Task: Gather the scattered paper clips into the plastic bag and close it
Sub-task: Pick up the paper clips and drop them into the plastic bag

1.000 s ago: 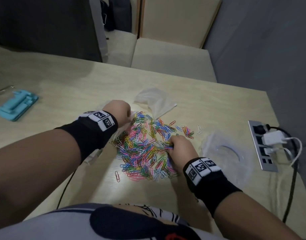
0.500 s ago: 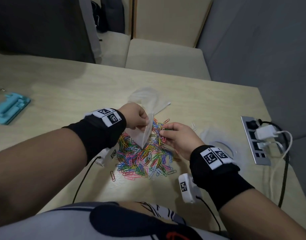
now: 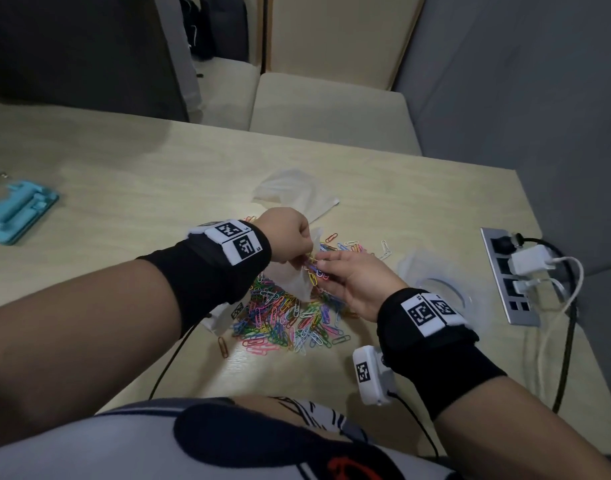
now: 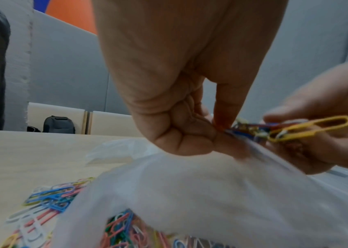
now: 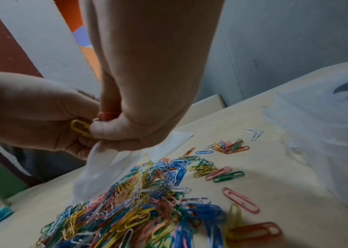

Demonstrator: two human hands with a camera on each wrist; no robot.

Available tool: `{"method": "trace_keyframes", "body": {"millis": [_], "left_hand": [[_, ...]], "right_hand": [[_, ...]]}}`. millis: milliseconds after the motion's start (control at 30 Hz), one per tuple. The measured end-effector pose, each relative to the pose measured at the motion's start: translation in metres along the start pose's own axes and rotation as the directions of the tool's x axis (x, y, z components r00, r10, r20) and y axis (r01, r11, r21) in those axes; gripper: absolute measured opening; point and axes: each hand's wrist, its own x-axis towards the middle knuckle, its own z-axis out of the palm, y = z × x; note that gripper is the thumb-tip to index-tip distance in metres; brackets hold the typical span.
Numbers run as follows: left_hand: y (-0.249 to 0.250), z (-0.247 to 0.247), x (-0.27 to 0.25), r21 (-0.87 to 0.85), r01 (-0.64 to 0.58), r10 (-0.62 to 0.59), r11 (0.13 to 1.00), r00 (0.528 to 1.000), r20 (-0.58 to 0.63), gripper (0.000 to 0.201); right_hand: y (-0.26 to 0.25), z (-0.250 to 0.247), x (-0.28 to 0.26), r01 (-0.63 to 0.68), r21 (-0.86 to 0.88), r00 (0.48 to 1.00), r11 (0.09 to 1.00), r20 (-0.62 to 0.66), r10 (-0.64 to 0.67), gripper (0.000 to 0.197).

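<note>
A pile of coloured paper clips (image 3: pixel 286 317) lies on the pale table (image 3: pixel 131 188). Just above it my left hand (image 3: pixel 297 252) pinches the mouth of a cloudy plastic bag (image 3: pixel 299 280), which hangs down to the pile. My right hand (image 3: pixel 331 268) pinches a small bunch of clips (image 3: pixel 316 271) right at the bag's mouth, touching the left fingers. In the left wrist view a yellow clip (image 4: pixel 309 127) sticks out of that bunch above the bag (image 4: pixel 211 193). The right wrist view shows the same yellow clip (image 5: pixel 81 128) between both hands. Whether the clips seen through the bag are inside it, I cannot tell.
A second crumpled plastic bag (image 3: pixel 293 194) lies behind the pile. A clear plastic sheet (image 3: pixel 435 282) lies to the right, and beyond it a power strip (image 3: pixel 505 278) with a charger and cables by the table's right edge. A blue stand (image 3: pixel 16 211) sits far left.
Both hands were down at the pile, the right one gathering clips. They have since risen: the left lifted the bag by its mouth and the right brought a bunch of clips up to it.
</note>
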Motion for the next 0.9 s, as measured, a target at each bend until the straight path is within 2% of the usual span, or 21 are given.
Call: {"method": "trace_keyframes", "body": {"millis": [133, 267, 333, 433, 500, 533, 567, 600, 633, 733, 800, 867, 900], "left_hand": [[0.002, 0.002, -0.003, -0.104, 0.038, -0.032, 0.994, 0.998, 0.059, 0.016], [0.004, 0.004, -0.005, -0.09, 0.052, -0.046, 0.995, 0.997, 0.066, 0.018], [0.003, 0.005, -0.006, -0.065, 0.059, -0.054, 0.996, 0.996, 0.07, 0.019], [0.001, 0.006, -0.005, -0.063, 0.069, -0.066, 0.996, 0.996, 0.055, 0.023], [-0.002, 0.003, -0.003, -0.046, 0.075, -0.074, 0.996, 0.997, 0.033, 0.027], [-0.004, 0.002, -0.002, -0.036, 0.08, -0.079, 0.996, 0.997, 0.027, 0.027], [-0.006, 0.001, -0.001, -0.027, 0.083, -0.082, 0.996, 0.996, 0.023, 0.027], [-0.007, 0.0, -0.001, -0.019, 0.084, -0.083, 0.996, 0.996, 0.022, 0.026], [-0.008, 0.0, 0.0, -0.01, 0.083, -0.083, 0.997, 0.996, 0.024, 0.026], [-0.014, 0.001, 0.004, 0.013, 0.077, -0.078, 0.997, 0.997, 0.017, 0.024], [-0.017, 0.002, 0.007, 0.035, 0.068, -0.068, 0.997, 0.998, 0.001, 0.025], [-0.018, 0.002, 0.009, 0.074, 0.058, -0.057, 0.996, 0.998, -0.016, 0.023], [-0.018, 0.002, 0.008, 0.083, 0.058, -0.056, 0.995, 0.998, -0.028, 0.023]], "right_hand": [[0.0, 0.0, 0.004, -0.039, 0.048, 0.995, 0.998, -0.089, 0.043, 0.012], [-0.007, 0.005, 0.003, -0.084, 0.06, 0.992, 0.995, -0.092, 0.09, 0.011], [-0.01, 0.006, 0.004, -0.084, -0.059, 0.994, 0.995, -0.076, 0.079, 0.014], [-0.012, 0.009, 0.004, -0.061, -0.24, 0.998, 0.969, -0.045, 0.052, 0.034], [-0.011, 0.008, 0.006, -0.003, -0.382, 0.998, 0.924, -0.065, -0.024, 0.028], [-0.011, 0.007, 0.006, 0.05, -0.509, 0.987, 0.859, -0.109, -0.122, 0.021], [-0.008, 0.003, 0.009, 0.084, -0.657, 0.958, 0.749, -0.153, -0.242, 0.016], [-0.004, 0.0, 0.01, 0.075, -0.79, 0.924, 0.608, -0.174, -0.34, 0.015], [0.003, -0.003, 0.011, 0.031, -0.877, 0.908, 0.479, -0.176, -0.381, 0.02], [0.037, -0.005, 0.016, -0.053, -0.978, 0.954, 0.202, -0.109, -0.28, 0.064], [0.056, -0.001, 0.016, -0.001, -1.0, 0.98, -0.001, -0.001, -0.199, 0.091], [0.068, 0.003, 0.016, 0.072, -0.982, 0.982, -0.176, 0.1, -0.158, 0.097], [0.069, 0.003, 0.016, 0.103, -0.97, 0.977, -0.219, 0.14, -0.161, 0.095]]}}
